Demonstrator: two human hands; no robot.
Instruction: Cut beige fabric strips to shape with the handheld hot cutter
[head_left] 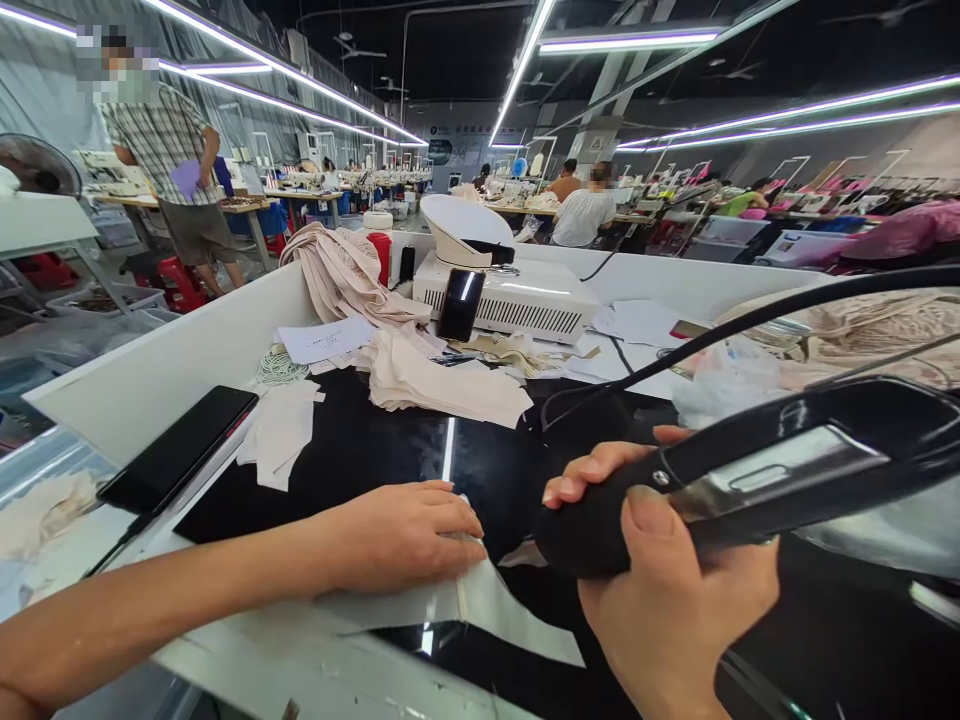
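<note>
My left hand (420,535) lies across a pale fabric piece (517,622) on the glossy black work surface (300,500). Its fingers are stretched together, palm down, over the cloth; the thumb is hidden. Held up at the right is a black corded handheld tool (795,480) with a shiny metal panel, its exact kind unclear. My right hand (675,590) wraps around its rounded black end, thumb on the near side and fingertips showing on the far side. A scrap of pale cloth (525,554) lies between the hands, partly hidden by the tool.
Stacked cream fabric pieces (442,385) lie ahead, before an upright phone (460,305) and a white vented box (510,290). A dark tablet-like device (180,455) rests at left. The tool's black cable (720,330) arches across the right. Another person (169,150) stands far left.
</note>
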